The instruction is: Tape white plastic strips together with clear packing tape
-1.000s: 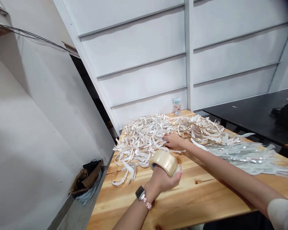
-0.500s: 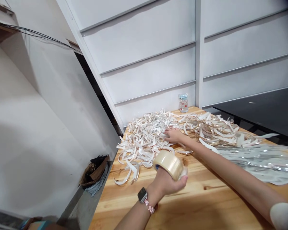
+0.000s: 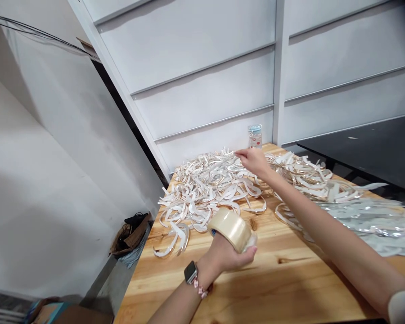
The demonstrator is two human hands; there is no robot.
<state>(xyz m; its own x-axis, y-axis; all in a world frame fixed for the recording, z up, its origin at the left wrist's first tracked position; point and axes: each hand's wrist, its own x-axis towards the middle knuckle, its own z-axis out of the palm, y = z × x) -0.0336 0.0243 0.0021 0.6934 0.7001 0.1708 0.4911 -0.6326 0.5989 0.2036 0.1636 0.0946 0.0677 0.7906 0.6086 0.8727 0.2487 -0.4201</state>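
Between right fingers [image 3: 242,153], strip [image 3: 224,161], tape roll [image 3: 231,228] (yellowish) round left hand [image 3: 227,257]

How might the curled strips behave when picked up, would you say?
The curled strips look thin, so they are probably light and bendy. They overlap in a heap, so lifting one may drag others along. Their shiny surfaces could make them slippery.

white panelled partition [image 3: 202,85] with horizontal metal rails observed behind the wooden table [image 3: 273,297]; vertical post [image 3: 281,72] between panel bays. plain pale wall [image 3: 37,180] at left, black cables [image 3: 37,30] strung across its upper part. grey floor [image 3: 113,285] below, open cardboard box [image 3: 130,236] upon it. black table [image 3: 374,148] noted at right. lighting even.
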